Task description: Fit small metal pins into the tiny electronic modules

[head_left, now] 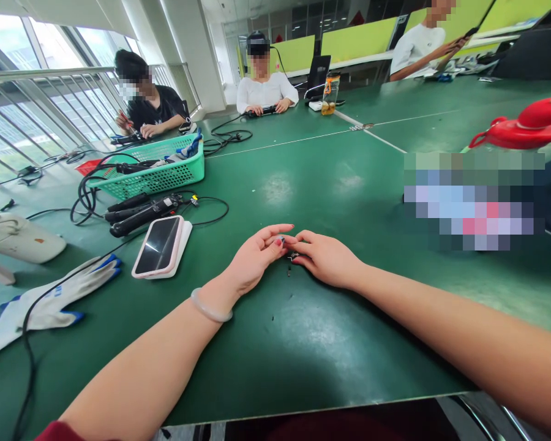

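The green basket [165, 178] is holding black gear [135, 166] and a blue glove [191, 147]; beyond it to the right, a bottle [330, 95] is containing amber liquid. Nearer than the basket and rightward, both hands are meeting: the right hand [328, 258] is bending, fingers clamping a metal piece [294, 255]; the left hand [259, 256] is bunching its fingers, grip impossible to tell.

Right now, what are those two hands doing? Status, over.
Left hand: seems to pinch something small. Right hand: fingertips at small metal piece, grip unclear. Tiny dark bit on table, nearer the person. Phone off left.
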A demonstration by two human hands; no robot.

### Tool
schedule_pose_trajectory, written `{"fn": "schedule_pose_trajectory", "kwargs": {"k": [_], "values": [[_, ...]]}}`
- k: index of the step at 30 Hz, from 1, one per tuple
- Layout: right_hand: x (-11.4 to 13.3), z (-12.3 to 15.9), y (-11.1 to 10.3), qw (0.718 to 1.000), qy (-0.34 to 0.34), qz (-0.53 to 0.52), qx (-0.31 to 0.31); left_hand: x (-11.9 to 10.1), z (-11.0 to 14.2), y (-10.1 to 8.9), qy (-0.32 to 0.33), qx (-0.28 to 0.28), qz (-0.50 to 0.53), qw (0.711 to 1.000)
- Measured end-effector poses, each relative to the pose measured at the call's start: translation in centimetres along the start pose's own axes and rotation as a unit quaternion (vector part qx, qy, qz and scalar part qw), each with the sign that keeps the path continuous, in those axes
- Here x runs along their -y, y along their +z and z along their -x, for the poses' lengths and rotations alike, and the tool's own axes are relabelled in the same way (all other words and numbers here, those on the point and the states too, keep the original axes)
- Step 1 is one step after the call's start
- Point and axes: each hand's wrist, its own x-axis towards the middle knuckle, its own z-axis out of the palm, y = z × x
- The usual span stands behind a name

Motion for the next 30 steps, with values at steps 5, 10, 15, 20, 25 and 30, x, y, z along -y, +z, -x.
{"fn": "schedule_pose_trajectory", "kwargs": {"k": [5,10,15,20,25,30], "values": [[0.0,0.1,-0.1,1.000,0.000,-0.017,0.000,0.1,-0.2,-0.2,-0.002,-0.015,-0.044,0.999],[-0.2,0.3,-0.3,0.998,-0.007,-0.064,-0.011,0.1,-0.4,-0.4,0.022,-0.054,-0.135,0.989],[-0.5,0.2,-0.6,0.995,0.034,-0.096,-0.017,0.4,-0.7,-1.0,0.057,-0.084,-0.249,0.963],[-0.7,0.2,-1.0,0.983,0.070,-0.164,-0.047,0.8,-0.8,-1.4,0.062,-0.090,-0.324,0.940],[-0.7,0.3,-1.2,0.975,0.090,-0.198,-0.052,1.0,-0.9,-1.7,0.067,-0.095,-0.322,0.940],[-0.7,0.3,-1.3,0.978,0.076,-0.188,-0.054,1.1,-0.9,-1.7,0.071,-0.089,-0.323,0.939]]}}
